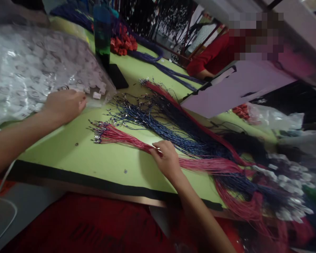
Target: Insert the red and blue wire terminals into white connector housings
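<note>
Pink cords point(121, 137): one fanned bundle, flat on the green surface point(68, 154), metal clasp ends toward the left, tails running right into a tangled heap. Right hand point(166, 160) on the bundle at mid-length, thumb and forefinger pinched shut on what looks like one or a few pink strands; exact count not readable.

Left hand point(64, 104): fingers curled, resting at the mouth of a clear bag of small white tags point(28, 70); grip half closed, whether on a tag cannot be told. A few loose tags point(97, 95) just beside the bag's edge.

Progress, judged: early. No tagged cord visible among the pink ones; blue cords point(147, 121) and dark cords point(179, 116) lie untouched beyond. At far right, a pile with white tags point(287, 196), blurred, possibly finished pieces.

Edges and room: bare green stretch between the two hands, near the front edge with its black strip point(68, 177); only tiny specks there. Left side crowded by the bag. Rear: dark bottle point(102, 33), black flat object point(117, 75), red pieces point(122, 44). Right rear: pale board point(234, 88) overhanging the cords, another person's red sleeve point(213, 56) behind it. Cord tails spill over the right front edge.
</note>
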A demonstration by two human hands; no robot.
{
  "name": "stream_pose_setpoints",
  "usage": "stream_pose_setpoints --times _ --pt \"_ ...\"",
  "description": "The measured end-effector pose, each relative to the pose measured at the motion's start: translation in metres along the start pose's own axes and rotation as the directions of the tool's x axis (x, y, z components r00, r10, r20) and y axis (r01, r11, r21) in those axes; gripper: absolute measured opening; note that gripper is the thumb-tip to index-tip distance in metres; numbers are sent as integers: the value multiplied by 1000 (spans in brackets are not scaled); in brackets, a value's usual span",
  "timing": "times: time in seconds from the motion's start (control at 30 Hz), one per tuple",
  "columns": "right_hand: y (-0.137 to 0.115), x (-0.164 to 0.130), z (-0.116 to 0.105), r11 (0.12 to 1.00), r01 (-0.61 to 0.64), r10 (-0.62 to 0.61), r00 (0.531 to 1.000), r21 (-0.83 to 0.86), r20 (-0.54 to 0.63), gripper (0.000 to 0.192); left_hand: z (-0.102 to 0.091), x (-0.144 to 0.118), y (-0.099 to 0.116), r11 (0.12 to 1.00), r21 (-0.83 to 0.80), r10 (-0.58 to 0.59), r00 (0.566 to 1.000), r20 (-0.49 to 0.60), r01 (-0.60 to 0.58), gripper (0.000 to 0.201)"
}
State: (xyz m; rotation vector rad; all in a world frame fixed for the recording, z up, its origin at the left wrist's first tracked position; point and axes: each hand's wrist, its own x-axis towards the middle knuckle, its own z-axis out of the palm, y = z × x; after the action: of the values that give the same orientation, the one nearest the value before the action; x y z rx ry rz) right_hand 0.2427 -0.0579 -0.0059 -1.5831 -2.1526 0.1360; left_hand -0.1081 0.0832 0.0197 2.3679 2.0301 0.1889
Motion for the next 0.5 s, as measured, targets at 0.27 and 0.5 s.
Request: stream_pose_setpoints --times 0.27,0.5 --pt "-1 6 3 983 -42 43 999 181 -4 20 -6 -10 -3 988 -103 -107 992 61 113 56" --pt "-1 -5 -31 938 -125 188 967 323 -170 14 -33 -46 21 86 -848 -140 850 509 522 38"
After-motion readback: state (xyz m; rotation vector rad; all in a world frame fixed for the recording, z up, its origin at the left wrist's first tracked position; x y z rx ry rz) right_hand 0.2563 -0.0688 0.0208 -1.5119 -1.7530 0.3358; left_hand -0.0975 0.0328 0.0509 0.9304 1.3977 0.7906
